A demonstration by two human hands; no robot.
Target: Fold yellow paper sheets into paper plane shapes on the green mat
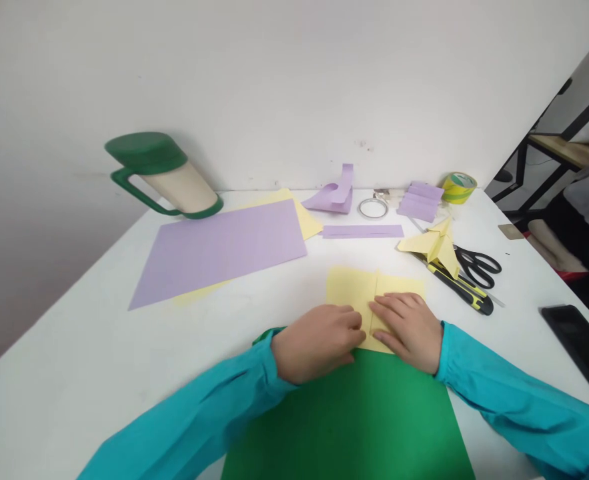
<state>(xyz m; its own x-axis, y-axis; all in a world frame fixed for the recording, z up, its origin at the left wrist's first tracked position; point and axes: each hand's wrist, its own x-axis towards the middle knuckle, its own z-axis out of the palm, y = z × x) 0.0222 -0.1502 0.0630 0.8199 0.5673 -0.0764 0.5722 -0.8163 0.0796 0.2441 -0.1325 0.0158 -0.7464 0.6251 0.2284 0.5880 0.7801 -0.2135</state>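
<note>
A sheet of yellow paper (351,287) lies in front of me with its two side flaps folded in, meeting at a vertical seam near its middle. My left hand (321,340) is closed, its curled fingers on the left flap close to the seam. On the right flap, my right hand (409,327) rests flat with fingers outstretched, the tips near the seam. Under the lower edge of the yellow paper is a large green sheet (364,420), which extends toward me. The left hand's fingertips are partly hidden.
Left, a purple sheet (224,250) lies over yellow paper beside a green-lidded jug (174,180). Behind are a purple strip (364,231) and a tape ring (373,209). Right are a folded yellow plane (437,245), scissors (479,267), a utility knife (461,290), tape (459,188) and a phone (579,347).
</note>
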